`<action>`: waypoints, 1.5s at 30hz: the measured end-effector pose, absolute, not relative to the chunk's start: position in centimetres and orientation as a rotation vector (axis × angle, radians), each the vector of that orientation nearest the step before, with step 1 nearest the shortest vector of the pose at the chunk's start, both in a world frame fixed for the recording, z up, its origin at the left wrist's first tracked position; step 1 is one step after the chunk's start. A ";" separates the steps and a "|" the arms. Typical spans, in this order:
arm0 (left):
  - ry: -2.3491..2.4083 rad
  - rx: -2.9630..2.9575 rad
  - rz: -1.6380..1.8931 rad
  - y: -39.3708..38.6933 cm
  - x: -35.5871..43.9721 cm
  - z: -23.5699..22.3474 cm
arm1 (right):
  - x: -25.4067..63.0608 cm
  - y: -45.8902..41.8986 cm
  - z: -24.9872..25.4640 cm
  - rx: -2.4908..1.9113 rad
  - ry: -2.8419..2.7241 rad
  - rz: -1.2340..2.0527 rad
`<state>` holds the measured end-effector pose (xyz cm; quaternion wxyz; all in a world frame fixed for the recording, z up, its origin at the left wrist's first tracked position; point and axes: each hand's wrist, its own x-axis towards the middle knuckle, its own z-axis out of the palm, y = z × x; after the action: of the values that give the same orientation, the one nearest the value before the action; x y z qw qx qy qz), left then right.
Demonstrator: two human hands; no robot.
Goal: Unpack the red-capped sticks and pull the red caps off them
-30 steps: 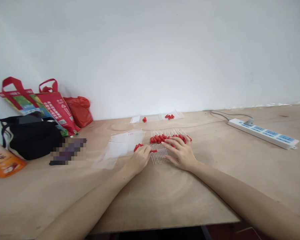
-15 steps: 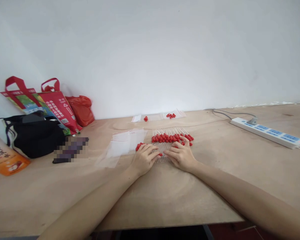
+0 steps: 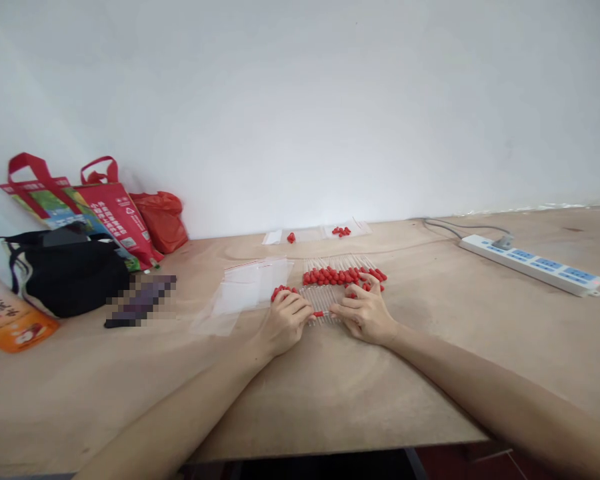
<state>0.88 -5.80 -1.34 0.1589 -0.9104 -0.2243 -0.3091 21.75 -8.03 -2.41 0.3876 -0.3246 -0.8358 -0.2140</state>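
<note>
My left hand [image 3: 289,321] is closed in a pinch at one end of a red rubber bulb [image 3: 319,313]. From the right, my right hand [image 3: 364,312] pinches the thin clear tube that joins this bulb. Together they look like a dropper held level, low over the table. Beneath and behind it lies a row of bare clear tubes [image 3: 323,295]. Loose red bulbs [image 3: 281,291] sit beside my left knuckles, partly hidden. Just beyond is a row of droppers with red bulbs [image 3: 337,275], bulbs toward me; my right fingers partly cover its right end.
Flat clear zip bags [image 3: 250,287] lie left of my hands. Farther back are more bags with a few red bulbs [image 3: 341,232]. Shopping bags [image 3: 123,220], a black bag [image 3: 70,273] and an orange pouch [image 3: 17,320] stand at left. A power strip [image 3: 533,265] lies at right.
My hands have drawn slightly apart, and more of the red bulb now shows between them. My left hand has shifted a little to the left.
</note>
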 end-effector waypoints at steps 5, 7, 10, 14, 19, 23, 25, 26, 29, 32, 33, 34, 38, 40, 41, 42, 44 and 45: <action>-0.656 -2.628 -0.860 -5.9 0.8 -1.3 | 21.9 -8.1 -2.5 -0.863 -2.151 -0.530; -0.662 -2.642 -0.847 -5.9 0.8 -1.3 | 21.9 -8.1 -2.5 -0.888 -2.166 -0.519; -0.679 -2.661 -0.843 -5.9 0.9 -1.3 | 21.8 -8.2 -2.5 -0.928 -2.184 -0.516; -0.724 -2.698 -0.854 -5.9 0.5 -1.3 | 22.3 -8.2 -2.7 -0.946 -2.186 -0.512; -0.879 -2.651 -1.062 -5.5 -1.8 -1.3 | 24.0 -8.0 -2.9 -1.100 -2.021 -0.442; -1.070 -2.553 -1.245 -4.8 -2.9 -1.2 | 23.7 -7.5 -2.9 -1.232 -1.936 -0.418; -1.215 -2.450 -1.284 -4.1 -2.8 -1.0 | 23.2 -7.2 -2.9 -1.282 -1.938 -0.415; -1.283 -2.415 -1.285 -3.7 -2.7 -0.8 | 23.0 -7.1 -2.9 -1.303 -1.938 -0.417; -1.449 -2.411 -1.266 -2.5 -2.2 -0.3 | 22.5 -6.8 -3.0 -1.343 -1.938 -0.436; -1.539 -2.414 -1.181 -1.6 -1.7 0.1 | 22.3 -6.6 -3.1 -1.336 -1.958 -0.473; -1.547 -2.407 -1.120 -1.4 -1.5 0.1 | 22.2 -6.6 -3.2 -1.326 -1.971 -0.489; -1.549 -2.399 -1.051 -1.4 -1.4 0.2 | 22.2 -6.6 -3.2 -1.315 -1.987 -0.503; -1.562 -2.385 -0.838 -1.7 -0.9 0.1 | 21.9 -6.8 -3.1 -1.285 -2.077 -0.500; -1.560 -2.391 -0.804 -2.0 -0.9 0.0 | 21.9 -7.0 -2.9 -1.280 -2.109 -0.473; -1.557 -2.391 -0.802 -2.1 -0.8 -0.1 | 21.9 -7.1 -2.8 -1.278 -2.121 -0.458; -1.555 -2.388 -0.807 -2.2 -0.8 -0.1 | 21.9 -7.2 -2.7 -1.275 -2.131 -0.442; -1.554 -2.379 -0.821 -2.2 -0.7 -0.1 | 21.9 -7.4 -2.5 -1.267 -2.149 -0.415; -1.559 -2.377 -0.827 -2.1 -0.6 0.0 | 21.9 -7.4 -2.5 -1.263 -2.155 -0.406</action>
<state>-0.56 -2.14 0.00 0.0905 -0.7996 -0.5244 -0.2783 21.88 -7.41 -2.47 0.3007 -0.4762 -0.8120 -0.1531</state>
